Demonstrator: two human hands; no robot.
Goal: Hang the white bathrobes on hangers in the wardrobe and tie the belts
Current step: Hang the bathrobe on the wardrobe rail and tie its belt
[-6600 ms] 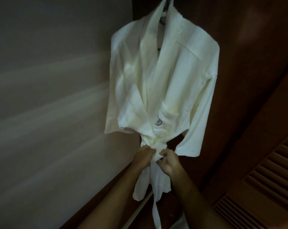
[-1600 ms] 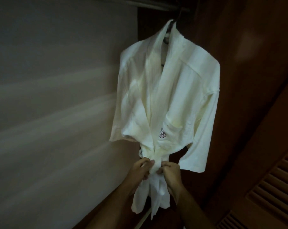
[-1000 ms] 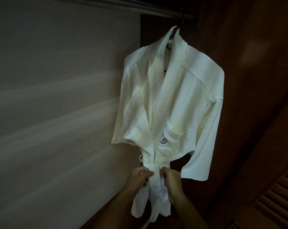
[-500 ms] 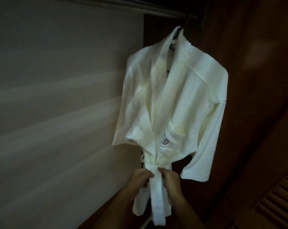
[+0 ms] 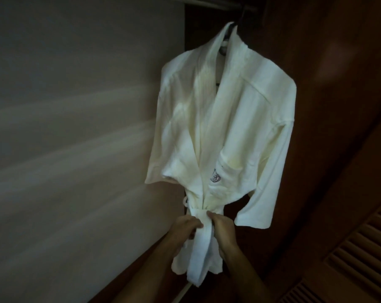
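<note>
A white bathrobe (image 5: pixel 233 119) with a small dark logo on its chest pocket hangs on a dark hanger (image 5: pixel 243 16) from the wardrobe rail (image 5: pixel 218 4). Its white belt (image 5: pixel 203 243) wraps the waist, and the loose ends hang straight down the front. My left hand (image 5: pixel 185 228) and my right hand (image 5: pixel 223 230) sit on either side of the hanging ends, just below the waist, each with curled fingers gripping the belt. Most of the hanger is hidden inside the collar.
A pale wardrobe wall (image 5: pixel 65 138) fills the left. Dark wooden panelling (image 5: pixel 338 84) stands behind and right of the robe. A louvred wooden door (image 5: pixel 359 259) sits at the lower right. The scene is dim.
The belt ends have gone from a bunched knot at the waist to hanging flat and straight. Both hands have stayed at the waist, sliding slightly down the ends. The view has shifted left.
</note>
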